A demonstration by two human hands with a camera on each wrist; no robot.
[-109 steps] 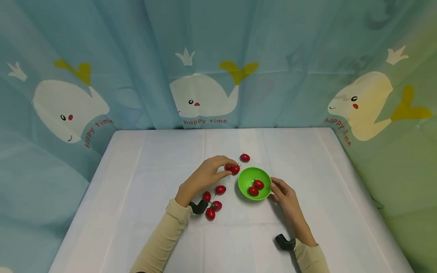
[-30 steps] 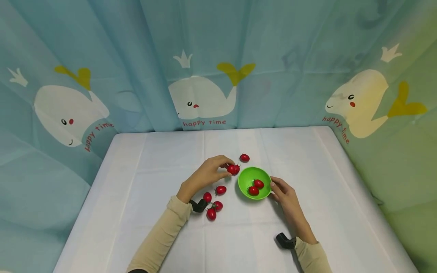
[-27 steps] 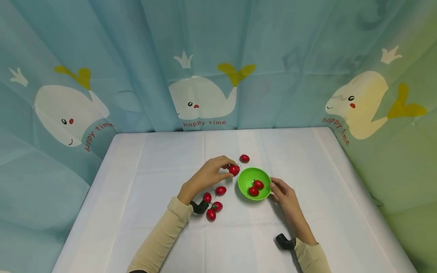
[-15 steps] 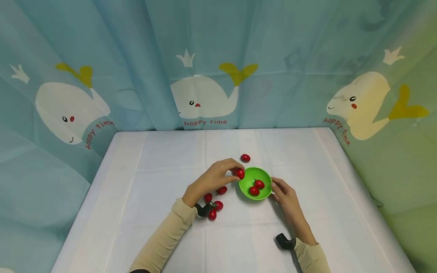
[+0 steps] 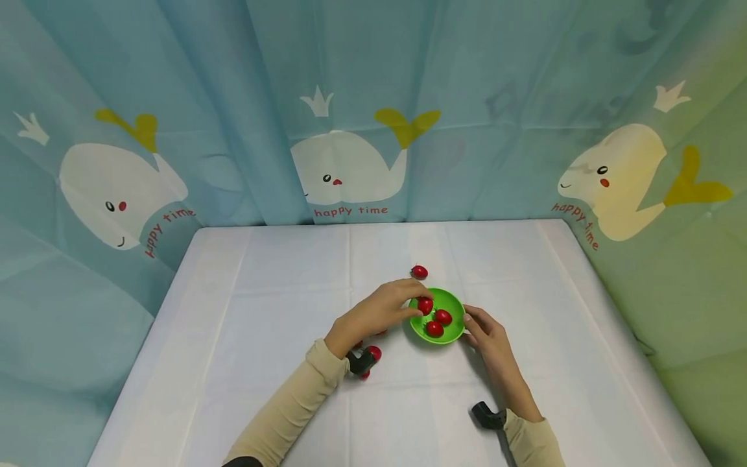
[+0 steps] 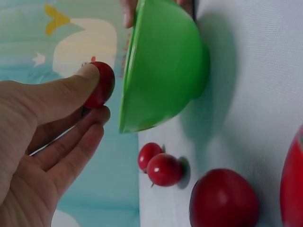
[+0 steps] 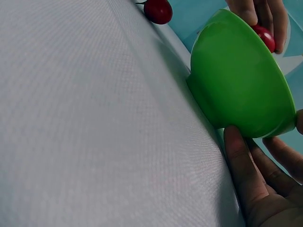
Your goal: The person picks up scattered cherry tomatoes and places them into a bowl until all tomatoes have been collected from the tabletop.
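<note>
My left hand (image 5: pixel 378 311) pinches a red cherry tomato (image 5: pixel 425 306) between thumb and fingers, above the left side of a green bowl (image 5: pixel 454 331). In the left wrist view the pinched cherry tomato (image 6: pixel 105 85) is just off the bowl's rim, not touching it. Two more cherry tomatoes (image 5: pixel 434 329) lie inside the bowl. From the right, my right hand (image 5: pixel 491 340) holds the bowl, thumb at the rim. The right wrist view has its fingers (image 7: pixel 239 161) against the bowl's lower outside wall.
One cherry tomato (image 5: pixel 419 272) lies on the white cloth behind the bowl. Several others, such as a cherry tomato (image 5: pixel 374 353), lie beneath the left forearm and are partly hidden. A blue curtain (image 5: pixel 362 78) with whales hangs at the table's far edge.
My left hand has picked up one cherry tomato from beside the bowl and carried it right, over the bowl. My right hand and the bowl have stayed in place.
</note>
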